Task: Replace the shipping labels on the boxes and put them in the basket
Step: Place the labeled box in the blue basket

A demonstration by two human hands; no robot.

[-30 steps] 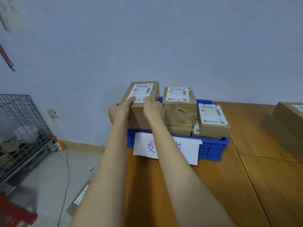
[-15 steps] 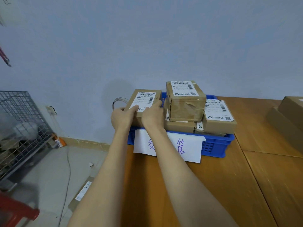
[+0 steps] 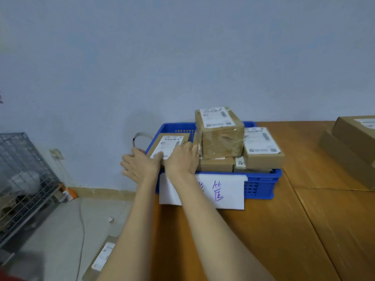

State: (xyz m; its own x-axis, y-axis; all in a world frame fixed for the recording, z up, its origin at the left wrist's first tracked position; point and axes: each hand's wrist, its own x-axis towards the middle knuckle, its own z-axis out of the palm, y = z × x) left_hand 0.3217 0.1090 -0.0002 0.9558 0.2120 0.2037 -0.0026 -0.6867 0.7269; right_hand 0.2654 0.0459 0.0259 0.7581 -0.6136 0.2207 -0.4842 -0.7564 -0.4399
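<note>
A flat cardboard box with a white shipping label point(image 3: 169, 144) lies in the left part of the blue plastic basket point(image 3: 261, 182) on the wooden table. My left hand point(image 3: 140, 165) is at the box's left near corner with fingers spread and only the thumb touching it. My right hand point(image 3: 182, 157) lies on top of the box, its fingers bent over the right edge. To the right in the basket, a tall taped box point(image 3: 220, 132) sits on a lower box point(image 3: 215, 164), and another labelled box point(image 3: 261, 148) sits beside them.
A white paper sign point(image 3: 223, 191) with handwriting hangs on the basket's front. Stacked cardboard boxes point(image 3: 353, 147) stand at the table's right edge. A wire cage shelf point(image 3: 22, 179) stands on the floor at left. A labelled box point(image 3: 101, 258) lies on the floor by the table.
The box went down from above the basket into its left part. My left hand has spread its fingers and come off the box's side; the camera tilted upward.
</note>
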